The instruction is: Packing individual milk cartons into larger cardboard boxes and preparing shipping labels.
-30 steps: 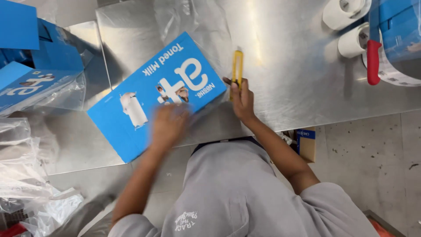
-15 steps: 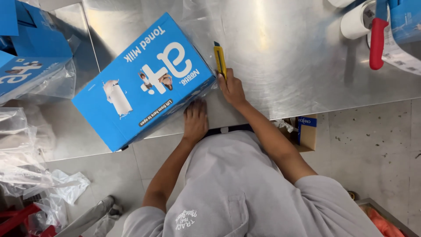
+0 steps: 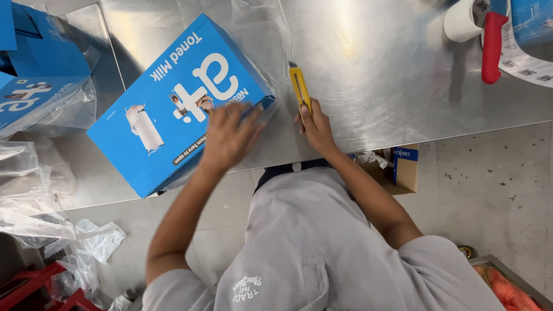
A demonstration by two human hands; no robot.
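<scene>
A large blue carton [image 3: 173,103] with white lettering and a clear plastic wrap lies tilted on the steel table [image 3: 374,69]. My left hand [image 3: 230,135] rests flat on the carton's near right corner, fingers spread. My right hand [image 3: 315,126] holds a yellow utility knife [image 3: 300,86] just right of the carton, its blade end pointing away from me on the table top.
More blue cartons [image 3: 34,75] in plastic sit at the left. A white tape roll [image 3: 464,20], a red handle [image 3: 492,46] and a label strip [image 3: 527,60] lie at the far right. Crumpled clear plastic [image 3: 34,201] is at lower left, a small box [image 3: 403,167] on the floor.
My left hand moved from the table's front edge up onto the carton's corner. The knife and my right hand stayed beside the carton.
</scene>
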